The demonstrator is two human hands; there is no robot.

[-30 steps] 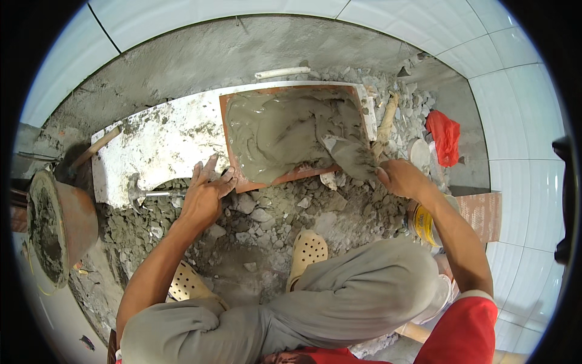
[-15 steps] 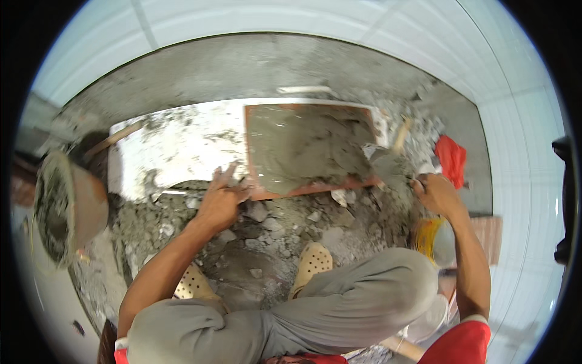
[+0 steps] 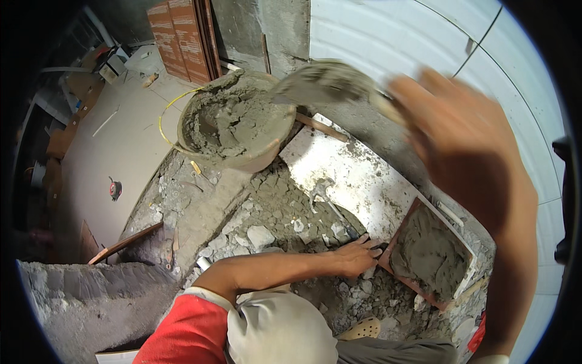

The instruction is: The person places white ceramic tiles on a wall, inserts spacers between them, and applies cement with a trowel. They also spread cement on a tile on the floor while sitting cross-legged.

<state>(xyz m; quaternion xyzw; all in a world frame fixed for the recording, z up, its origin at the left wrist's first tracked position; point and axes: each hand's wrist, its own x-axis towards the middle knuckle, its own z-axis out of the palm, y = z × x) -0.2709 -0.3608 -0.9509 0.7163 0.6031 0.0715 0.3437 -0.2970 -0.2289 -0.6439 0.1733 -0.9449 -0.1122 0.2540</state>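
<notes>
Blurred by motion, my right hand is closed around the handle of a mortar-smeared trowel. The trowel's blade is raised at the right rim of a bucket that holds grey mortar. Low over the rubble, my left hand stretches its fingers out beside the corner of a reddish tile; whether the fingertips press on it I cannot tell. Wet mortar covers most of that tile's upper face. The tile lies on the end of a long white board speckled with mortar.
A hammer-like tool lies between the board and broken rubble. One wooden stick rests across the board's far end. Red-brown tiles lean on the back wall. White wall tiles rise at the right. A tape measure sits on the left floor.
My view has swung left, toward the bucket. The trowel has gone from beside the tile's right edge up to the bucket in my right hand. My left hand stays by the tile's corner.
</notes>
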